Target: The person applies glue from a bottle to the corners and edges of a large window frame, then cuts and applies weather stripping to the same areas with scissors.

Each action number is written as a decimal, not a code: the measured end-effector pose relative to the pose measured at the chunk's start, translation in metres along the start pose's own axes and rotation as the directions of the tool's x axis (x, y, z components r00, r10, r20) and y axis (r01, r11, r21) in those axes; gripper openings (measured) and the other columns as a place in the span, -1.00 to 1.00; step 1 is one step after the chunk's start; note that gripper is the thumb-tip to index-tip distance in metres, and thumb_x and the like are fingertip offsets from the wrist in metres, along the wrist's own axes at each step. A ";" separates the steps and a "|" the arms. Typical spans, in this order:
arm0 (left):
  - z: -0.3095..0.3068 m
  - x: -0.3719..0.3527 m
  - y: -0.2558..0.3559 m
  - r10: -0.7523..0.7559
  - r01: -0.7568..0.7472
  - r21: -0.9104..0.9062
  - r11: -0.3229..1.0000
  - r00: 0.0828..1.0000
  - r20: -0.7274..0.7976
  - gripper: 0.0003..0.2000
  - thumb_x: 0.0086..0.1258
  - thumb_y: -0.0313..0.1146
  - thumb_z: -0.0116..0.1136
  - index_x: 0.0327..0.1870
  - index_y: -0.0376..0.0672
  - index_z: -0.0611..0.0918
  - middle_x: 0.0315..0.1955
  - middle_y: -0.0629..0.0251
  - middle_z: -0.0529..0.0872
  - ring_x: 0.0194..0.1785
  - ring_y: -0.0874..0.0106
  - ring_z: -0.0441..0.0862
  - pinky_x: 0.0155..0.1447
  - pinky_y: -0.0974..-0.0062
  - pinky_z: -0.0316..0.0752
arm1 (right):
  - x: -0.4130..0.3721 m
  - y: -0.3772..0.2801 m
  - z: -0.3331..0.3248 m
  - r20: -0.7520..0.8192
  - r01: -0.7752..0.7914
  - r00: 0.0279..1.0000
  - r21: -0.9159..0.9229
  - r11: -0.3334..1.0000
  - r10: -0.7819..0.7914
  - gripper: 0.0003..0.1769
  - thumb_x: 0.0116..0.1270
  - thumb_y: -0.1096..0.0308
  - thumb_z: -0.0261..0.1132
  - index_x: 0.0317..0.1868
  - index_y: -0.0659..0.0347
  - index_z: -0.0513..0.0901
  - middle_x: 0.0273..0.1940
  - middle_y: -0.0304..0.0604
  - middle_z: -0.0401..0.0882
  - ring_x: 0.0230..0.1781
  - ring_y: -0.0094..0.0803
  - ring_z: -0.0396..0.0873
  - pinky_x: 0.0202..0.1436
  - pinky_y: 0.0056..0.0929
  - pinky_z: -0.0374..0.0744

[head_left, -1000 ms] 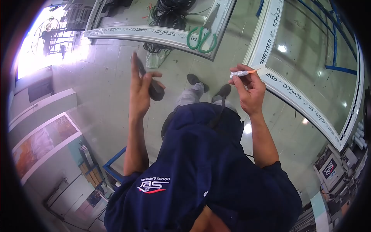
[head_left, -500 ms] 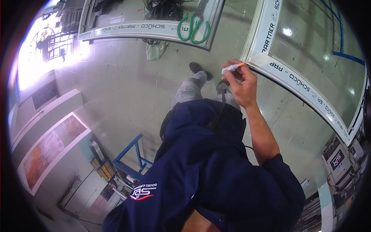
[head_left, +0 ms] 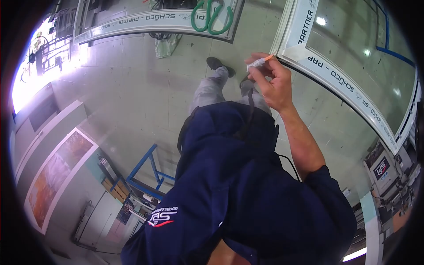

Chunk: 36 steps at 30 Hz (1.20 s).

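My right hand (head_left: 278,86) is closed around a small crumpled white tube with an orange tip (head_left: 256,65), pinched between thumb and fingers. The orange tip points up and right, overlapping the near corner of a white-and-black window frame (head_left: 338,79) in this view. Printed protective film covers that frame's profile. My left hand is out of sight. Beneath my right hand are my shoes (head_left: 219,65) on the tiled floor.
Green-handled scissors (head_left: 197,20) lie over the corner of a second filmed frame (head_left: 145,22) at the top. A blue metal stand (head_left: 140,165) is at lower left, near a framed picture panel (head_left: 62,176). Machinery with a logo (head_left: 380,168) stands at right.
The view has shifted, so the frames, floor and my right hand sit slightly higher and further left. My grip on the tube looks the same.
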<state>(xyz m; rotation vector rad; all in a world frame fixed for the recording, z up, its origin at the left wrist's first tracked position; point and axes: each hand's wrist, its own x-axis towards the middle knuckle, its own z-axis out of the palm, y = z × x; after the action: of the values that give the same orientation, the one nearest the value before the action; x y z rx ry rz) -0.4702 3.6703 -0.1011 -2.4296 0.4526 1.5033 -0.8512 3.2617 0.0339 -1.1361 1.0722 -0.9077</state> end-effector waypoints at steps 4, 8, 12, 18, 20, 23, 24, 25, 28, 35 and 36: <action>-0.003 -0.005 -0.004 0.004 -0.004 0.016 1.000 1.000 0.005 -0.64 0.51 -0.26 0.16 0.22 -0.20 0.51 -0.12 -0.01 0.79 -0.03 0.07 0.75 0.04 0.12 0.63 | -0.008 0.008 0.000 0.010 0.010 1.000 -0.041 0.999 -0.010 -0.66 0.40 0.49 0.39 0.16 0.34 0.66 -0.10 -0.15 0.84 -0.34 -0.57 0.73 -0.23 -0.57 0.67; -0.007 -0.012 -0.011 0.004 -0.005 0.056 0.998 1.000 0.012 -0.69 0.50 -0.25 0.17 0.15 -0.20 0.57 -0.12 -0.02 0.79 -0.03 0.04 0.75 0.03 0.11 0.63 | -0.008 0.017 0.007 0.054 0.023 0.998 -0.079 0.997 -0.019 -0.63 0.39 0.49 0.39 0.20 0.28 0.67 -0.14 -0.18 0.83 -0.37 -0.58 0.70 -0.26 -0.57 0.64; -0.017 -0.015 -0.017 0.009 -0.013 0.142 0.990 0.999 0.034 -0.72 0.49 -0.24 0.19 0.08 -0.20 0.63 -0.12 -0.04 0.80 -0.02 0.02 0.76 0.03 0.10 0.63 | -0.011 0.021 0.012 0.125 -0.006 0.992 -0.071 0.997 0.015 -0.56 0.43 0.48 0.36 0.31 0.22 0.64 -0.14 -0.23 0.77 -0.27 -0.58 0.71 -0.18 -0.55 0.68; -0.088 -0.042 0.037 0.239 -0.200 0.520 0.830 0.971 -0.009 -0.75 0.48 -0.22 0.21 -0.02 -0.20 0.72 -0.13 -0.06 0.80 -0.02 -0.01 0.76 0.03 0.10 0.63 | -0.021 0.029 0.013 0.054 -0.096 0.994 0.017 0.995 0.095 -0.56 0.48 0.45 0.34 0.35 0.22 0.63 -0.17 -0.25 0.71 -0.19 -0.56 0.71 -0.16 -0.52 0.70; -0.122 -0.104 0.144 0.511 -0.282 0.590 0.757 0.818 -0.265 -0.79 0.48 -0.23 0.23 -0.06 -0.15 0.75 -0.24 0.05 0.82 -0.12 0.06 0.80 -0.05 0.13 0.64 | -0.025 0.038 0.015 0.010 -0.090 0.996 0.045 0.995 0.089 -0.59 0.47 0.45 0.35 0.30 0.28 0.65 -0.18 -0.23 0.73 -0.21 -0.55 0.72 -0.18 -0.53 0.70; -0.152 -0.138 0.265 0.803 -0.693 0.410 0.593 0.475 -0.359 -0.82 0.45 -0.29 0.34 -0.12 -0.22 0.74 -0.24 0.08 0.81 -0.18 0.09 0.77 -0.05 0.18 0.63 | -0.031 0.047 0.022 -0.062 -0.028 0.998 0.065 0.997 0.032 -0.66 0.43 0.47 0.38 0.18 0.37 0.70 -0.22 -0.21 0.76 -0.27 -0.56 0.71 -0.26 -0.57 0.67; -0.153 -0.155 0.305 0.871 -0.759 0.434 0.485 0.378 -0.313 -0.84 0.43 -0.34 0.36 -0.15 -0.24 0.74 -0.26 0.10 0.79 -0.22 0.10 0.75 -0.07 0.19 0.61 | -0.034 0.045 0.024 -0.075 -0.015 0.997 0.067 0.998 0.020 -0.68 0.43 0.47 0.39 0.15 0.36 0.71 -0.24 -0.24 0.75 -0.29 -0.59 0.70 -0.29 -0.59 0.65; -0.153 -0.167 0.339 0.927 -0.815 0.451 0.365 0.271 -0.259 -0.87 0.40 -0.39 0.37 -0.19 -0.26 0.74 -0.29 0.13 0.78 -0.25 0.11 0.73 -0.09 0.20 0.60 | -0.036 0.043 0.026 -0.094 0.000 0.996 0.068 0.998 0.006 -0.70 0.42 0.47 0.41 0.12 0.36 0.72 -0.27 -0.26 0.74 -0.31 -0.61 0.68 -0.33 -0.61 0.64; -0.155 -0.177 0.418 0.990 -0.742 0.659 -0.122 -0.138 0.028 -0.92 0.37 -0.48 0.39 -0.19 -0.25 0.76 -0.34 0.18 0.75 -0.32 0.22 0.70 -0.17 0.29 0.56 | -0.044 0.045 0.041 -0.199 -0.029 0.976 0.294 0.955 0.091 -0.76 0.41 0.54 0.42 0.06 0.37 0.73 -0.27 -0.25 0.69 -0.36 -0.64 0.60 -0.41 -0.63 0.58; -0.139 -0.133 0.461 0.994 -0.870 0.486 -0.084 -0.041 0.097 -0.87 0.33 -0.47 0.48 -0.15 -0.27 0.83 -0.41 0.25 0.82 -0.47 0.60 0.64 -0.36 0.57 0.51 | -0.061 0.081 0.093 -0.506 0.095 0.857 0.350 0.932 0.102 -0.91 0.43 0.59 0.39 -0.11 0.43 0.70 -0.27 -0.20 0.69 -0.41 -0.59 0.60 -0.49 -0.61 0.54; -0.133 -0.111 0.458 0.990 -0.864 0.485 -0.139 -0.110 0.088 -0.86 0.31 -0.46 0.49 -0.16 -0.24 0.82 -0.43 0.26 0.81 -0.52 0.56 0.63 -0.40 0.54 0.50 | -0.061 0.092 0.104 -0.538 0.111 0.836 0.355 0.928 0.106 -0.92 0.44 0.60 0.37 -0.11 0.45 0.69 -0.24 -0.15 0.72 -0.41 -0.56 0.64 -0.48 -0.61 0.56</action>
<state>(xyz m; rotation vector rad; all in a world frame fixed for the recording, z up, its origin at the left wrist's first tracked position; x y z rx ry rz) -0.5846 3.2137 0.0352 -1.6585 2.8939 0.8927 -0.7636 3.3632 -0.0368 -0.5566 1.2825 -1.4282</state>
